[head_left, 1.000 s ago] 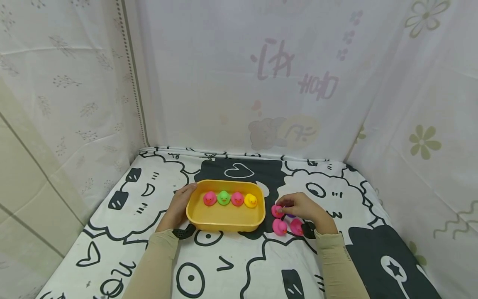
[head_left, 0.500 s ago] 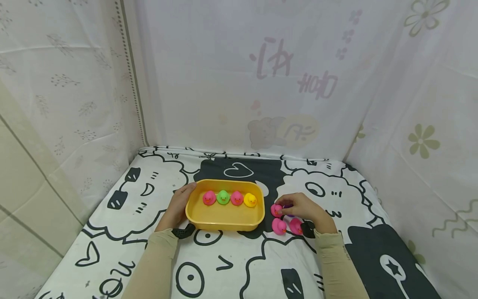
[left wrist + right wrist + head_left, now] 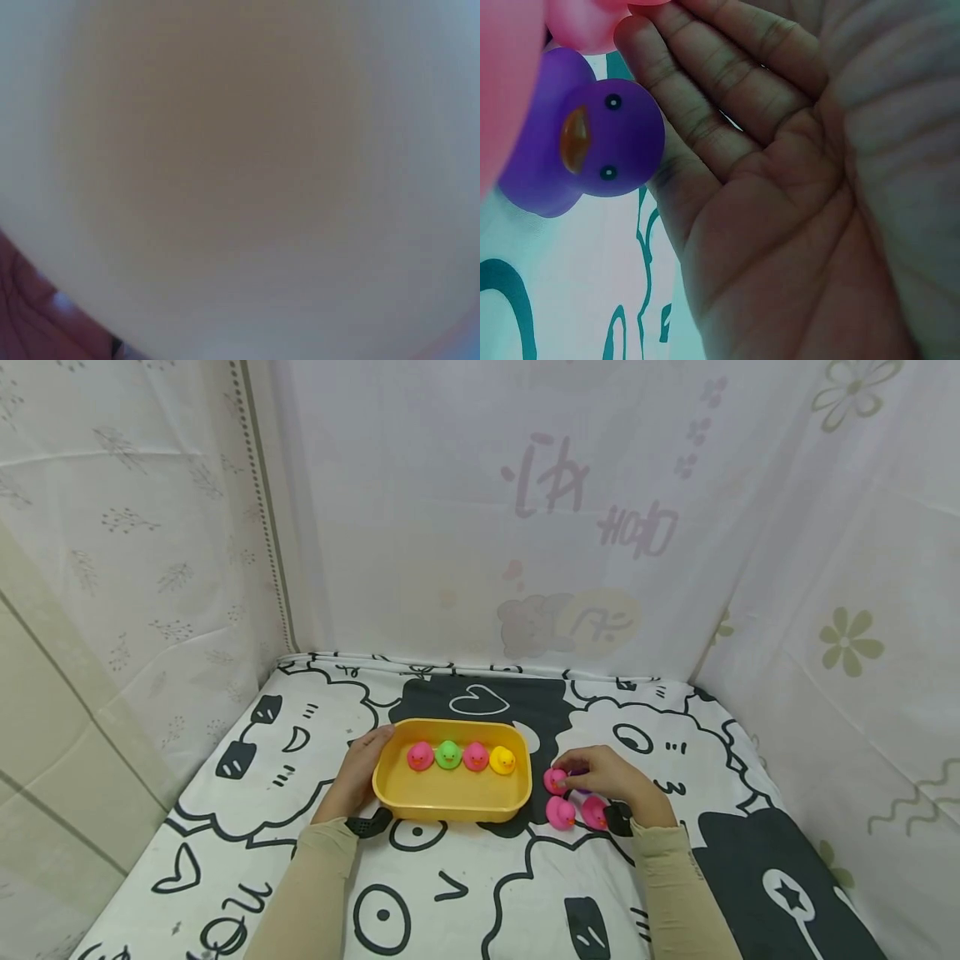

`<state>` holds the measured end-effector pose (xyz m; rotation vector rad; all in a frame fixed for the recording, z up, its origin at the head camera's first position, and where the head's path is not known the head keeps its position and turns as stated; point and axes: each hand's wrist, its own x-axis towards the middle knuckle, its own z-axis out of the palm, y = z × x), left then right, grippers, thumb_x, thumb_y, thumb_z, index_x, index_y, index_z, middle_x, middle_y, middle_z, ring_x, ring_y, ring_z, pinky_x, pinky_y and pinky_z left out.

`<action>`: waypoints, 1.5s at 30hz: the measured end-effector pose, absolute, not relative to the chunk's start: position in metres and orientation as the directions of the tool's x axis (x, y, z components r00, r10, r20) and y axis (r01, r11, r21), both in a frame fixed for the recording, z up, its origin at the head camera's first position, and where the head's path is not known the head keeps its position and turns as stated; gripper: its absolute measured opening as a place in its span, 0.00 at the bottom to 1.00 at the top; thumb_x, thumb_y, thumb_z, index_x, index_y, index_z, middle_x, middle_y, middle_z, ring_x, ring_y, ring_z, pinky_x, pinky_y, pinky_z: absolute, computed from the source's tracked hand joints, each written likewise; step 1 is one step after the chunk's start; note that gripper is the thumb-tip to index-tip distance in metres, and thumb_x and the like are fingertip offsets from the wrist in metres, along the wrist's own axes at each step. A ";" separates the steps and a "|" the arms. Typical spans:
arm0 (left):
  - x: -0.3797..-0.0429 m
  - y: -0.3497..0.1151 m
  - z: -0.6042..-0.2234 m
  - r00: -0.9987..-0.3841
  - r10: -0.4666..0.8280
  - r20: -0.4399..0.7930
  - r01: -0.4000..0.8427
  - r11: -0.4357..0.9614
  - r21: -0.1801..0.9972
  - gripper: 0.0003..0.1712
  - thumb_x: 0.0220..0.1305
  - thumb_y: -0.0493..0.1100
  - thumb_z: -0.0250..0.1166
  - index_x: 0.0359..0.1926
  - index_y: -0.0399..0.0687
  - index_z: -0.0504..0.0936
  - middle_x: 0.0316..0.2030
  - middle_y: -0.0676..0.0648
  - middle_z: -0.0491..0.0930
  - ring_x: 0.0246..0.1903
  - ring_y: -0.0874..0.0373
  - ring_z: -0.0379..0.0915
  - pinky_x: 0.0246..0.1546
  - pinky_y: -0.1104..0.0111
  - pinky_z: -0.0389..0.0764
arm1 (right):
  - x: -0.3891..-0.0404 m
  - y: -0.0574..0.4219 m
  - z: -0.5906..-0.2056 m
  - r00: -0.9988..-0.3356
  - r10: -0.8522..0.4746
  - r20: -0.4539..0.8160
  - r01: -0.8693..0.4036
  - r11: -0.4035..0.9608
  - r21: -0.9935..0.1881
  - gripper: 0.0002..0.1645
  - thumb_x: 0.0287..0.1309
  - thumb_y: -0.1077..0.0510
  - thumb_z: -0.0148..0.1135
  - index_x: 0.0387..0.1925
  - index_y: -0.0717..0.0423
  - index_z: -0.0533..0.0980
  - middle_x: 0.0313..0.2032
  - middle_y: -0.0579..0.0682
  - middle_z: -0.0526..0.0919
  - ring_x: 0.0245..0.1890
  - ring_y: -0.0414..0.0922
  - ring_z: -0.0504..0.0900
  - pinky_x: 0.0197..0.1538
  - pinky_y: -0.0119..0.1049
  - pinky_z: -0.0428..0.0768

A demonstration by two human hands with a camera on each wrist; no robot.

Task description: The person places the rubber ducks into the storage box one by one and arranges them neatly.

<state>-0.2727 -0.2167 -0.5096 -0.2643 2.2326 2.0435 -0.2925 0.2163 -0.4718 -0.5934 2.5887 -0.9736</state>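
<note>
My left hand point(image 3: 360, 772) holds the left end of a yellow plastic tray point(image 3: 450, 810); its fingers go behind the wall. Inside the tray stands a row of rubber ducks: a pink duck point(image 3: 420, 757), a green duck point(image 3: 448, 755), another pink duck point(image 3: 476, 757) and a yellow duck point(image 3: 502, 761). To the right of the tray, my right hand point(image 3: 603, 772) pinches a pink duck point(image 3: 554, 781) between thumb and fingers. Under that palm is a purple duck point(image 3: 615, 139), mostly hidden in the head view. Blurred beige fills most of the left wrist view.
Two more pink rubber ducks, a front one point(image 3: 560, 813) and one by the wrist strap point(image 3: 595, 813), lie on the cloth just below my right hand. A black-and-white cartoon cloth point(image 3: 420, 893) covers the table. Pale curtains point(image 3: 450, 527) close off the back and sides.
</note>
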 end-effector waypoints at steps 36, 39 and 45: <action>-0.274 -0.217 -0.510 -0.978 -0.067 -0.198 -0.203 0.080 0.976 0.45 0.71 0.69 0.52 0.76 0.46 0.61 0.75 0.43 0.58 0.75 0.46 0.51 0.74 0.54 0.57 | -0.295 0.219 -0.474 -0.860 -0.496 -0.119 -0.287 0.664 -0.690 0.15 0.60 0.52 0.72 0.49 0.44 0.84 0.43 0.41 0.86 0.42 0.44 0.82 0.48 0.40 0.86; -0.274 -0.217 -0.510 -0.979 -0.067 -0.195 -0.199 0.066 0.978 0.43 0.72 0.67 0.53 0.76 0.45 0.62 0.75 0.43 0.59 0.75 0.46 0.51 0.74 0.54 0.57 | -0.295 0.218 -0.475 -0.865 -0.486 -0.124 -0.282 0.676 -0.680 0.14 0.59 0.52 0.72 0.48 0.43 0.84 0.43 0.41 0.86 0.42 0.44 0.82 0.48 0.40 0.86; -0.274 -0.216 -0.511 -0.977 -0.073 -0.201 -0.205 0.056 0.977 0.44 0.71 0.68 0.53 0.76 0.46 0.62 0.75 0.44 0.59 0.74 0.47 0.53 0.74 0.55 0.58 | -0.294 0.217 -0.473 -0.876 -0.466 -0.124 -0.280 0.701 -0.656 0.14 0.59 0.49 0.72 0.47 0.41 0.84 0.43 0.40 0.86 0.45 0.44 0.82 0.50 0.41 0.85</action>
